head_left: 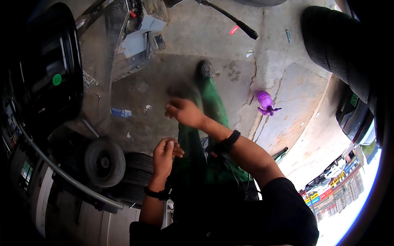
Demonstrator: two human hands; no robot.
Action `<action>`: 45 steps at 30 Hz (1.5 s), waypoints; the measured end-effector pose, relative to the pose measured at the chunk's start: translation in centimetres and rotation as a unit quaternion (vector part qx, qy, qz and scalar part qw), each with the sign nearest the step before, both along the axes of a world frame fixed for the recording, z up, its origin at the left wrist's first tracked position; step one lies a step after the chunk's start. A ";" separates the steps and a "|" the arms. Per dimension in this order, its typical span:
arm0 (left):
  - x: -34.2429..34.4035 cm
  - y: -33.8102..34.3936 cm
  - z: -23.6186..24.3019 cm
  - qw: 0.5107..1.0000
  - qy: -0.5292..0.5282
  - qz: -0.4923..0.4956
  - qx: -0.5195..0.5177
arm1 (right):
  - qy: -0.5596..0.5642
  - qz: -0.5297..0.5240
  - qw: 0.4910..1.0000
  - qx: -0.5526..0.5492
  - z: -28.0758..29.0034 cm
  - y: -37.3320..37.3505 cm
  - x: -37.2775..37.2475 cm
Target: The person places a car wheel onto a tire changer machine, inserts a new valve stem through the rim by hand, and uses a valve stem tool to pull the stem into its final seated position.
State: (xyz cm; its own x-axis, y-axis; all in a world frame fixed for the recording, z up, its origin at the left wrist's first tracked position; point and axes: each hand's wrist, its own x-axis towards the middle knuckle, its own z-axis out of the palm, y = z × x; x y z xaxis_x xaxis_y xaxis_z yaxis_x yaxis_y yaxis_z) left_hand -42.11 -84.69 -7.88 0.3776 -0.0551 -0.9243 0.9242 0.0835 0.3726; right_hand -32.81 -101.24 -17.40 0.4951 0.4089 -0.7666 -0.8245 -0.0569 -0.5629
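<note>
My right hand (184, 112) is raised in front of my green trousers (214, 102), its fingers curled in loosely and nothing showing in it. Lower and to its left, my left hand (166, 152) has its fingers bent and the thumb against them, with no object visible. The two hands are apart, and neither touches anything. Each wrist wears a dark band. One shoe (204, 69) is on the concrete floor (164, 74); the other foot is blurred by motion.
A purple spray bottle (266, 101) stands on the cracked floor at right. Tyres (105, 162) are at lower left, and more tyres (332, 45) at upper right. A black glossy panel (49, 61) is at far left. A black-handled tool (236, 23) is ahead.
</note>
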 end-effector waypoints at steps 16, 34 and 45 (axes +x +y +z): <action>0.2 -3.3 1.6 0.983 -0.149 0.037 0.100 | 0.109 0.110 0.983 0.097 5.6 -1.2 -1.5; -22.5 2.4 8.1 0.911 -0.248 0.240 0.226 | 0.098 0.392 0.910 0.092 16.2 11.5 -16.0; -43.3 7.8 15.7 0.788 -0.243 0.456 0.335 | -0.050 0.673 0.733 0.085 22.8 24.1 -35.6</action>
